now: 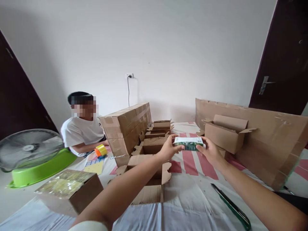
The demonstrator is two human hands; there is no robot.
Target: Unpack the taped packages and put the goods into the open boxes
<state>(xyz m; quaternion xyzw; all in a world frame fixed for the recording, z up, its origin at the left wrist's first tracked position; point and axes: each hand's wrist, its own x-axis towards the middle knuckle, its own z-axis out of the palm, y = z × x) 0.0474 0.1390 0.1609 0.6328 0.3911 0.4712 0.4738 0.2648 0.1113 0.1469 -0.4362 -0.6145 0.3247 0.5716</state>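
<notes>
Between both hands I hold a small green and white printed box (189, 143) above the cloth. My left hand (171, 148) grips its left end, thumb along the near side. My right hand (209, 148) closes on its right end in the same way. Left of and below the hands runs a row of open cardboard boxes (146, 194) with their flaps up. Another open carton (223, 136) stands to the right, beyond my right hand. A green utility knife (232, 207) lies on the cloth under my right forearm.
Stacked taped cartons (125, 131) form a wall at centre left; a person (83, 131) sits behind it. A tape dispenser (100, 150), a taped box (69, 191), a green basin (43, 170) and a fan (29, 147) are left. A large cardboard sheet (269, 141) stands right.
</notes>
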